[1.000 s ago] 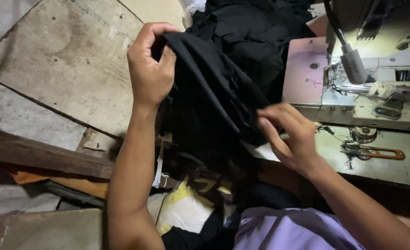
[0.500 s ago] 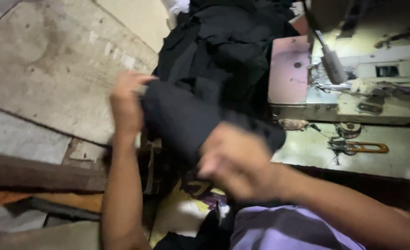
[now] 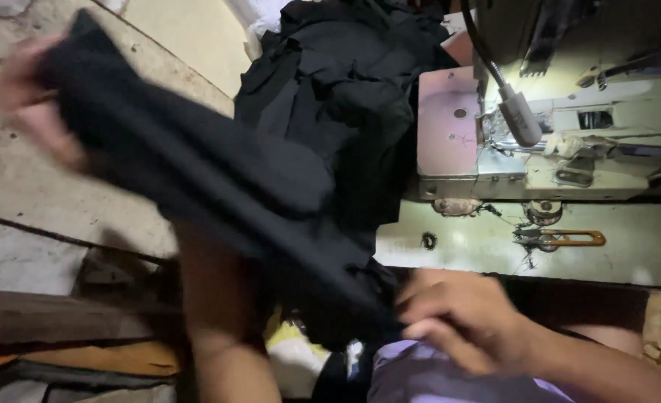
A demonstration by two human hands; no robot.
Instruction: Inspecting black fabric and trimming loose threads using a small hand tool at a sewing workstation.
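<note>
Hands: left hand (image 3: 35, 104) and right hand (image 3: 457, 317) grip opposite ends of a black cloth (image 3: 218, 194).
Surface: pale sewing table (image 3: 636, 250), scissors (image 3: 565, 239).
Far: sewing machine (image 3: 569, 149), dark fabric pile (image 3: 345, 82).

The cloth piece (image 3: 196, 179) stretches between the left hand (image 3: 28, 104) and the right hand (image 3: 457, 317). Beyond the right hand lies the sewing machine (image 3: 554, 142) on its table (image 3: 644, 246), with scissors (image 3: 562, 239) just before it (partly among thread scraps). A heap of fabric (image 3: 345, 82) sits left of the machine, behind the stretched piece.
</note>
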